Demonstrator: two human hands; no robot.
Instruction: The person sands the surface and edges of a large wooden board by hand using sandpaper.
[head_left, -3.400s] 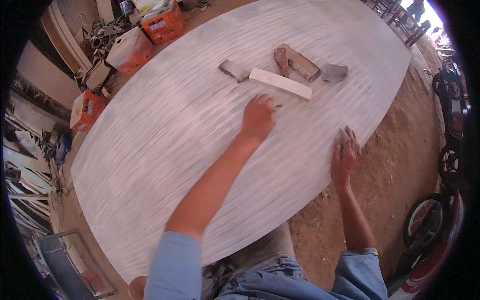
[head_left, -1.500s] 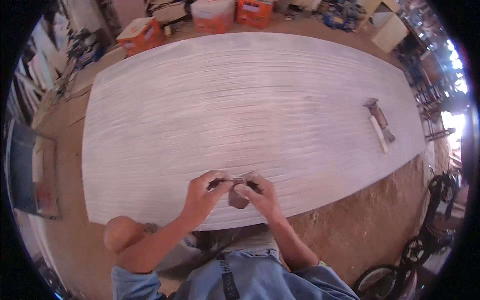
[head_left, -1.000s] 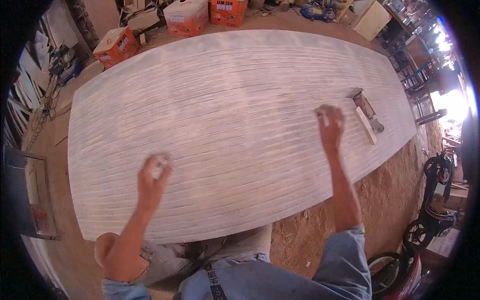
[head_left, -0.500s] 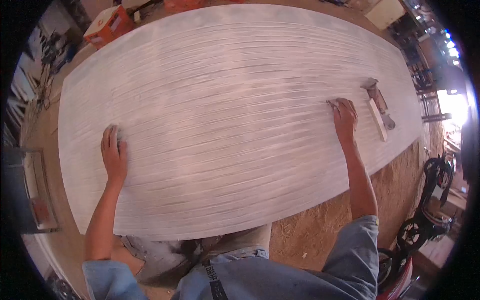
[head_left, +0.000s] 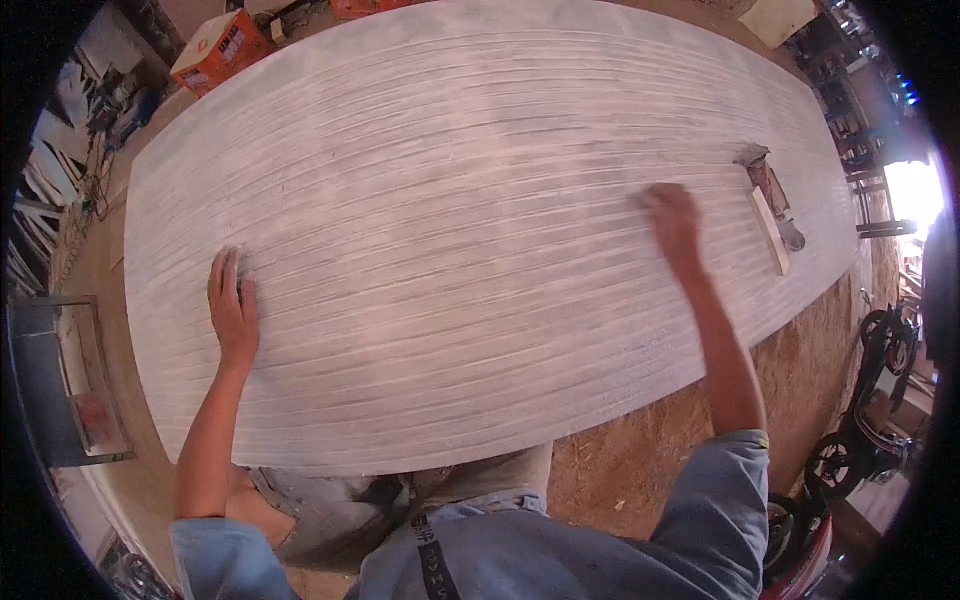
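A large pale, grooved panel (head_left: 430,250) stretches in front of me. My left hand (head_left: 233,305) rests on its left part, fingers slightly apart. Over the right part is my right hand (head_left: 675,220), blurred, its fingers closed round something small that I cannot make out. To the right of that hand, a pale wooden block (head_left: 769,232) lies on the panel. Beside the block are a brownish worn piece (head_left: 771,190), a dark crumpled scrap (head_left: 750,155) and a grey piece (head_left: 791,236).
Orange boxes (head_left: 220,52) stand beyond the far left edge. A framed dark panel (head_left: 65,380) is at the left. Motorcycles (head_left: 850,440) are parked at the right, past the dirt floor (head_left: 630,470). Wooden furniture (head_left: 880,205) stands behind the right end.
My hands were together at a dark brown piece near the front edge, then moved apart to opposite sides. Lately my left hand has stayed put, while my right hand has shifted slightly left.
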